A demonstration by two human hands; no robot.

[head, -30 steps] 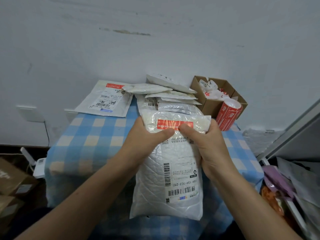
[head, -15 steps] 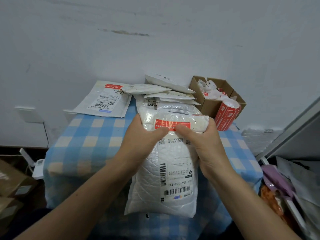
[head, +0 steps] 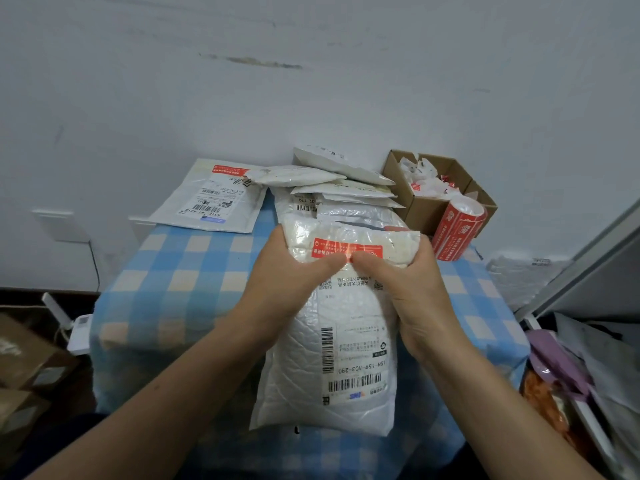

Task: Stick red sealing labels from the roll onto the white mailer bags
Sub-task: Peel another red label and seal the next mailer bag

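At frame centre, over the desk [head: 180,282], the quilted white mailer bag [head: 304,386] shows a barcoded slip [head: 360,358] and a red sealing label [head: 329,245] across its folded top; left hand [head: 294,282] and right hand [head: 408,292] grip that top.

Light was soft, flat, kinda dim, bluish. Glare sat near the top of the white mailer bag [head: 304,358]; far left and right of it things went dark, smeary, bowed.
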